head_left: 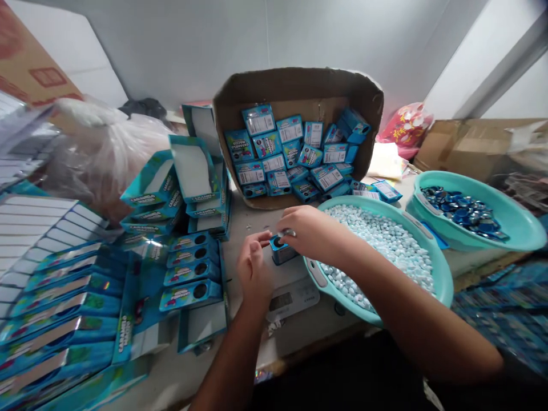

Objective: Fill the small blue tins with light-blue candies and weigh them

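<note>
From the head camera, looking down over the workbench, both hands meet at a small blue cardboard packet with a round hole in its face (pixel 280 249), which stands on a little grey digital scale (pixel 293 297) near the bench edge. The left hand (pixel 253 268) is closed narrowly on the packet's left side, steadying it so it does not tip on the scale plate. The right hand (pixel 314 231) curls over the top, fingers pinched together on something small and shiny; what it is I cannot make out. Sitting on the scale, the packet looks placed to be weighed as it is handled.

Just right of the scale, touching the right forearm, lies a wide teal plastic basin of pale blue-white sweets (pixel 440 274), close enough that the right hand need hardly travel. Beyond it a second teal basin holding shiny dark-blue round pieces (pixel 514 222) sits farther right.

Behind the hands a brown cardboard carton tipped on its side (pixel 299 85) holds a jumble of blue packets, its mouth turned towards the person for easy reach. To the left, packets with the same round hole lie in a neat overlapping row (pixel 190 268), beside open teal display trays (pixel 192 165) stacked at angles, and flat folded blue sleeves (pixel 51 319) fanned along the near left edge.
</note>
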The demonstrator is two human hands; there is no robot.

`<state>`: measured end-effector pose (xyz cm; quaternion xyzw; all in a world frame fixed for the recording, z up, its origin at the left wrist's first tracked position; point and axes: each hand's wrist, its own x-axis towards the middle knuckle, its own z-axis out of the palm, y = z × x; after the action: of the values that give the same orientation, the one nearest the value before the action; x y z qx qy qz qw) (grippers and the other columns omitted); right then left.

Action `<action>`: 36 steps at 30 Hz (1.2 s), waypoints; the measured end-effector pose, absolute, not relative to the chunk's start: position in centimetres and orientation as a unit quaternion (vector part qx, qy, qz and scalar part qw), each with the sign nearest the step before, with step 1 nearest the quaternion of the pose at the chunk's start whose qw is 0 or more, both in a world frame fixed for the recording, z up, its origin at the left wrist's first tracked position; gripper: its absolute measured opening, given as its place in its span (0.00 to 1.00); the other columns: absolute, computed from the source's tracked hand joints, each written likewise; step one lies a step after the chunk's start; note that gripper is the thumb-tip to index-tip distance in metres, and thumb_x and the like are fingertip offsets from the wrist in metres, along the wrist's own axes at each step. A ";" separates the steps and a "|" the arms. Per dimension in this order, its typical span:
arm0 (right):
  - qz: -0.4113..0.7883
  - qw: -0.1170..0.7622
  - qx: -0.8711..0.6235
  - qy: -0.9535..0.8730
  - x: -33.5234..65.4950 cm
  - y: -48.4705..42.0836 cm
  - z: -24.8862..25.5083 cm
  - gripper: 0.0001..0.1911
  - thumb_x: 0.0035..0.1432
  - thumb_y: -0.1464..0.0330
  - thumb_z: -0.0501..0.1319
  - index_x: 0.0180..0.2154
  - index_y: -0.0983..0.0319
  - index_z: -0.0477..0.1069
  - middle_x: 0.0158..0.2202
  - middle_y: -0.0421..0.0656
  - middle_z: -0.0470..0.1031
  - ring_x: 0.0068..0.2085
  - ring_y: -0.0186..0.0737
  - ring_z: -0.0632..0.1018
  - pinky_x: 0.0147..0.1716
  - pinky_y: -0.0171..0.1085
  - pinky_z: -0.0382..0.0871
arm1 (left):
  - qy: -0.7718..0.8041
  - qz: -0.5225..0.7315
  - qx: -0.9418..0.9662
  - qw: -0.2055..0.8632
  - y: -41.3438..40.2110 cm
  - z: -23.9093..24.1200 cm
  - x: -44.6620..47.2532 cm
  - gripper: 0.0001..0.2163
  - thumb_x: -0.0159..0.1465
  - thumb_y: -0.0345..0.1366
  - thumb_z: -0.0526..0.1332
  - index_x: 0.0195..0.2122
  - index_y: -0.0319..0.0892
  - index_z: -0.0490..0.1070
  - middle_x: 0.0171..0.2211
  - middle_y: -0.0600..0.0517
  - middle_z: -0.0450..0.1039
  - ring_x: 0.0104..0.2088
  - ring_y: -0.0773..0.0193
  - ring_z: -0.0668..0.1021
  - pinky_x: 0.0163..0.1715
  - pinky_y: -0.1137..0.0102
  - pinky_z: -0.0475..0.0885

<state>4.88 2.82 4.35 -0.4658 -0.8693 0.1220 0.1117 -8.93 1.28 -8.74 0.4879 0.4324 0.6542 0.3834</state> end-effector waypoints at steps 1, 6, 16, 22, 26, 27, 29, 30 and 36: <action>0.125 0.105 -0.464 -0.870 4.5 2.8 4.0 0.07 0.61 0.76 0.61 0.33 0.67 0.78 0.33 0.45 0.75 0.36 0.39 0.72 0.35 0.36 0.59 | 0.430 0.652 0.482 0.397 1.1 -8.8 -9.0 0.22 0.71 0.52 0.51 0.43 0.39 0.75 0.42 0.46 0.77 0.40 0.61 0.78 0.42 0.69 0.72; 0.115 0.078 -0.476 -0.868 4.2 2.6 2.6 0.06 0.63 0.76 0.61 0.37 0.68 0.78 0.36 0.47 0.74 0.36 0.39 0.72 0.36 0.36 0.59 | 0.430 0.625 0.509 0.406 1.0 -8.8 -9.3 0.20 0.70 0.51 0.55 0.48 0.40 0.74 0.46 0.45 0.76 0.47 0.58 0.77 0.48 0.67 0.71; 0.145 0.113 -0.466 -0.865 4.2 2.8 1.4 0.07 0.63 0.78 0.61 0.43 0.68 0.75 0.40 0.47 0.74 0.41 0.43 0.73 0.39 0.36 0.60 | 0.443 0.595 0.440 0.506 1.6 -8.6 -9.2 0.18 0.65 0.48 0.64 0.47 0.38 0.76 0.46 0.45 0.78 0.49 0.56 0.78 0.49 0.67 0.72; 0.186 0.171 -0.479 -0.841 4.7 2.7 1.4 0.10 0.60 0.79 0.62 0.44 0.65 0.74 0.43 0.46 0.75 0.44 0.43 0.74 0.41 0.35 0.61 | 0.420 0.573 0.427 0.559 1.9 -8.9 -9.2 0.16 0.64 0.47 0.64 0.47 0.40 0.77 0.46 0.48 0.78 0.50 0.58 0.78 0.52 0.68 0.71; 0.200 0.201 -0.474 -0.834 5.7 2.4 1.7 0.13 0.60 0.79 0.63 0.46 0.64 0.74 0.46 0.46 0.74 0.46 0.42 0.74 0.43 0.35 0.63 | 0.422 0.575 0.418 0.563 1.7 -8.7 -9.2 0.15 0.62 0.44 0.65 0.45 0.39 0.77 0.46 0.47 0.78 0.49 0.58 0.78 0.51 0.67 0.71; 0.193 0.196 -0.477 -0.835 5.9 2.4 1.9 0.12 0.60 0.79 0.63 0.46 0.64 0.74 0.46 0.46 0.74 0.45 0.42 0.74 0.42 0.35 0.63 | 0.428 0.575 0.422 0.556 1.7 -8.5 -9.2 0.15 0.62 0.43 0.65 0.46 0.39 0.76 0.46 0.47 0.78 0.49 0.58 0.78 0.51 0.67 0.71; 0.173 0.171 -0.490 -0.837 6.2 2.5 2.1 0.11 0.60 0.78 0.63 0.45 0.65 0.76 0.44 0.47 0.74 0.42 0.42 0.74 0.41 0.36 0.63 | 0.446 0.569 0.427 0.542 1.6 -8.2 -9.1 0.15 0.60 0.41 0.65 0.46 0.39 0.76 0.46 0.46 0.78 0.48 0.58 0.78 0.50 0.66 0.72; 0.164 0.152 -0.496 -0.839 6.3 2.5 2.3 0.10 0.60 0.78 0.63 0.43 0.65 0.76 0.42 0.46 0.74 0.41 0.41 0.74 0.40 0.36 0.62 | 0.454 0.566 0.430 0.538 1.6 -8.1 -9.1 0.16 0.59 0.41 0.66 0.46 0.39 0.76 0.46 0.46 0.78 0.47 0.58 0.79 0.49 0.66 0.73; 0.149 0.075 -0.487 -0.857 5.4 2.6 2.4 0.09 0.62 0.80 0.60 0.33 0.67 0.78 0.33 0.46 0.73 0.35 0.39 0.72 0.36 0.36 0.59 | 0.456 0.562 0.443 0.529 1.6 -7.8 -9.0 0.18 0.59 0.45 0.66 0.45 0.38 0.75 0.44 0.45 0.78 0.45 0.58 0.79 0.44 0.68 0.74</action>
<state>5.40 2.61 2.41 -0.4874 -0.8571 0.1487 0.0752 -9.02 1.58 -7.82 0.4434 0.4559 0.5615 0.5294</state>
